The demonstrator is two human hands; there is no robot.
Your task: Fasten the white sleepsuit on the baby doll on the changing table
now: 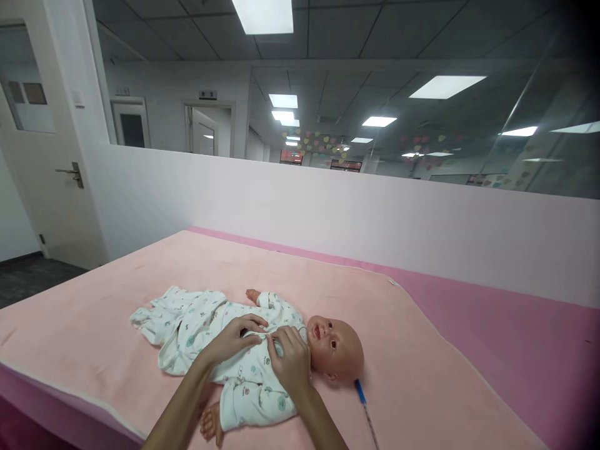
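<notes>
A baby doll (pixel 337 350) lies on its back on a pink sheet, its head to the right. It wears a white patterned outfit (pixel 253 375), and the legs of the outfit spread to the left. My left hand (pixel 237 337) rests on the doll's chest, fingers bent and closed on the front of the cloth. Close beside it, my right hand (pixel 290 356) pinches the same cloth just below the doll's neck. The fingertips of both hands nearly meet. What exactly lies between them is too small to make out.
The pink sheet (pixel 412 362) covers a wide padded surface with a darker pink edge (pixel 525 325). A thin stick with a blue end (pixel 360 391) lies near the doll's head. Behind stand a low white wall (pixel 328 212) with glass above and, at the left, a door (pixel 56 162).
</notes>
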